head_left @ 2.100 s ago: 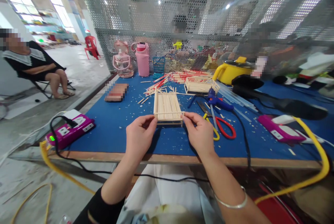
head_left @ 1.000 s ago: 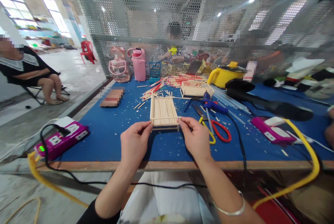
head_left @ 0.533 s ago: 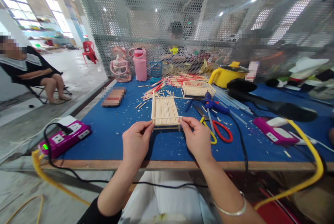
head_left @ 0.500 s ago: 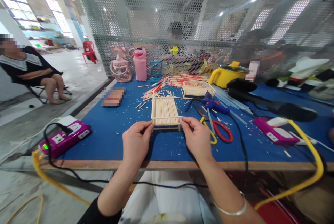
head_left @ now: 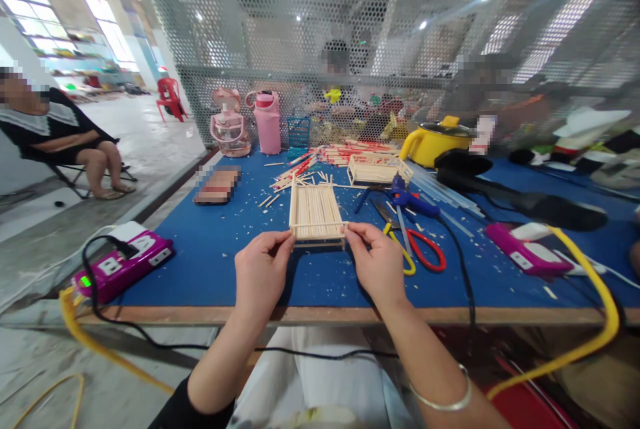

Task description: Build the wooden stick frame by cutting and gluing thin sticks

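Between my hands stands a small bed-like frame of thin wooden sticks (head_left: pixel 316 211), with a slatted base and low rails. My left hand (head_left: pixel 263 269) pinches its near left corner between thumb and fingers. At the near right corner, my right hand (head_left: pixel 376 261) grips it the same way, a silver bangle on that wrist. Right of the frame lie scissors (head_left: pixel 426 250) with one red and one yellow handle, and a blue glue gun (head_left: pixel 407 199). A second stick frame (head_left: pixel 379 172) sits farther back.
Loose red-tipped sticks (head_left: pixel 350 153) and clear glue sticks (head_left: pixel 443 192) lie behind. Purple power strips (head_left: pixel 125 263) flank the blue table. At the back stand a pink bottle (head_left: pixel 267 123) and a yellow pot (head_left: pixel 436 146), before a perforated metal screen. A person (head_left: pixel 65 129) sits at left.
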Available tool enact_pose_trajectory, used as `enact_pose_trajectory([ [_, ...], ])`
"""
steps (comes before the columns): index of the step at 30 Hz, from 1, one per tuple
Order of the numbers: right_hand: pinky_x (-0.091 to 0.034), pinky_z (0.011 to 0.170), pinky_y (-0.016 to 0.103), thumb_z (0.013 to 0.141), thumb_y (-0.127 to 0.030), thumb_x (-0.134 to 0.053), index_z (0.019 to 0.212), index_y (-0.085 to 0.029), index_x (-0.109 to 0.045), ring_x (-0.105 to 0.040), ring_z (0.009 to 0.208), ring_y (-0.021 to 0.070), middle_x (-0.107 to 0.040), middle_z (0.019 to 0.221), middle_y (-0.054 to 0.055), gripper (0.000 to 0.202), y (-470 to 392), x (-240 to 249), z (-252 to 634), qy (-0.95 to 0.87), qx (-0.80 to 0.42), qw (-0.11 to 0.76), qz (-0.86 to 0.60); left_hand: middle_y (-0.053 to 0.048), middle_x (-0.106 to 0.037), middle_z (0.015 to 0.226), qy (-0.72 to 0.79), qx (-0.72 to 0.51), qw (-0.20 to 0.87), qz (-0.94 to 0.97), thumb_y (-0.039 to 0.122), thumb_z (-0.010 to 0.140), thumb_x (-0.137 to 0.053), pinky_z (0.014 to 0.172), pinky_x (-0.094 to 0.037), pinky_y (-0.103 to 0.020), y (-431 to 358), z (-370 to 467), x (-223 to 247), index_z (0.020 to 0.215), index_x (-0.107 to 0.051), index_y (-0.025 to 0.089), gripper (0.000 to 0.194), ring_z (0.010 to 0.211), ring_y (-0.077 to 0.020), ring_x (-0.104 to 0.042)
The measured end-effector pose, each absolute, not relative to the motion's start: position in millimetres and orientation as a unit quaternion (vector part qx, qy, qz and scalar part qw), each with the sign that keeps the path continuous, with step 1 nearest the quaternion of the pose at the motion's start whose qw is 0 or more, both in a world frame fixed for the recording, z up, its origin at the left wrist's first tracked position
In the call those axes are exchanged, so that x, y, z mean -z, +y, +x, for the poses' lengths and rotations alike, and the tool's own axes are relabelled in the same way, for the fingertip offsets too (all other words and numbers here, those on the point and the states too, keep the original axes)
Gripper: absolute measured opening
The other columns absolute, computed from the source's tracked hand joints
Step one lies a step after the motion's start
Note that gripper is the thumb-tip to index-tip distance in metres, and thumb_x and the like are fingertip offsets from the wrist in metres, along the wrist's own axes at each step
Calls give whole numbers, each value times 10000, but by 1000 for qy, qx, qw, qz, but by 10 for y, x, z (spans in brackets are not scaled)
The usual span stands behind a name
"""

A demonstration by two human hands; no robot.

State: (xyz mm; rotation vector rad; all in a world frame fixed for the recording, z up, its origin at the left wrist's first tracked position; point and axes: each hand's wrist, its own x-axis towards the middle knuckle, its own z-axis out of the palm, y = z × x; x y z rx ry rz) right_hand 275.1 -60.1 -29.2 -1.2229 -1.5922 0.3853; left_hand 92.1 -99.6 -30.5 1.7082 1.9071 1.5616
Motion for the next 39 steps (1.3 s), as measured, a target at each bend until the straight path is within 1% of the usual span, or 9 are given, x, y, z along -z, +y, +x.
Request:
enact_pose_trajectory([
  [26, -514, 784, 283, 847, -277, -598, 907, -180, -722, -696, 826, 187, -756, 886, 54, 169, -618, 278, 2755, -667, -155, 515, -516, -21, -748, 809, 636, -520, 74, 565, 300, 825, -622, 727, -519, -287, -989, 923, 296, 818, -739, 204, 152, 736, -172, -676],
  [39, -515, 788, 293, 850, -281, -595, 913, -189, -721, -695, 834, 189, -756, 893, 48, 169, -608, 299, 2763, -667, -152, 514, -517, -23, -748, 807, 637, -520, 75, 564, 291, 824, -624, 731, -520, -287, -996, 926, 295, 816, -739, 201, 146, 730, -169, -675],
])
